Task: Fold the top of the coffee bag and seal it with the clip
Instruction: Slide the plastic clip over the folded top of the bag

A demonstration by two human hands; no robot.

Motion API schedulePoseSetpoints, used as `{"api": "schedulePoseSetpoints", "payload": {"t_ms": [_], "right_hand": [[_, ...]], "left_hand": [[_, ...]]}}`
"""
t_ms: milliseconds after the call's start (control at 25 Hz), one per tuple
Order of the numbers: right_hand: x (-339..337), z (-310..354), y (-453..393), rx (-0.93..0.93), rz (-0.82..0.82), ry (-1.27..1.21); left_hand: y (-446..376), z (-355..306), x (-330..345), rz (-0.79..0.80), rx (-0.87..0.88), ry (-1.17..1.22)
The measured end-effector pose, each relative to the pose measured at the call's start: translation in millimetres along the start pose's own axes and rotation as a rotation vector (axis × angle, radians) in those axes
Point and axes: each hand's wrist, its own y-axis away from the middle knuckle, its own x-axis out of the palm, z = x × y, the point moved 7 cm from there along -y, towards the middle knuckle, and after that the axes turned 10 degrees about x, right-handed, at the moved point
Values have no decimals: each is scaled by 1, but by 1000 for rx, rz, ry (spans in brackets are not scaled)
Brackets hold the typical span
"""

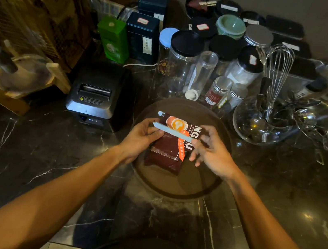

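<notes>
Watching through the head camera, the only view: the coffee bag (169, 147) lies flat on a round brown tray (189, 185) on the dark marble counter (42, 169), printed side up. A pale blue clip (173, 132) crosses the bag from side to side.

Left hand (142, 137): thumb and fingers pinch the clip's left end, at the bag's left edge. I judge this pins bag and clip together so neither slides.

Right hand (211, 148): fingertips close on the clip's right end; the remaining fingers hang loose, curled below it. I read this as the pressing end, where the clip would snap closed.

A second pale piece (161, 113) shows at the bag's far left corner. Possibly the clip's other arm; I cannot tell. Whether the clip is latched I also cannot tell.

Fold: I cannot make out a finished fold under the clip.

Surroundings: receipt printer (96, 93) left of the tray; jars (183, 62) behind; glass bowl holding a whisk (278, 71) to the right. All stand apart from the tray, so the work area is free.

Judgement: sealing step in hand, near the end.
</notes>
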Motion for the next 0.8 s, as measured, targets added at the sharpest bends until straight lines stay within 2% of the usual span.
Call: {"api": "schedulePoseSetpoints", "payload": {"t_ms": [120,360,800], "right_hand": [[2,-1,-2,9,67,-55],[4,-9,-3,57,82,-122],[11,-26,2,97,54,-278]], "left_hand": [[-2,0,0,-20,2,-49],[-2,-5,7,6,2,-72],[3,11,5,-106,-56,128]]}}
